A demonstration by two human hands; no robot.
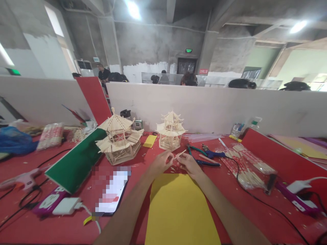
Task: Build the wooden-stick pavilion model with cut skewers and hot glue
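Note:
Above the far end of a yellow sheet [182,207], my two hands meet with fingers pinched. My right hand [189,164] grips a short pale wooden stick [181,153], which slants up to the right. My left hand [161,164] is closed at the stick's lower end; its fingertips are small and partly hidden. Just beyond stands a tiered pagoda model [170,131] of thin sticks. A wider pagoda model [120,139] with a pointed roof stands to the left. Small stick offcuts lie under my hands.
Right of my hands lie pliers [196,149], a blue glue gun [214,153] with its cord, and bagged sticks [245,170]. To the left are a phone [113,194], a green board [76,163], a power strip [49,202] and a pink glue gun [24,180]. A white partition [217,109] closes the back.

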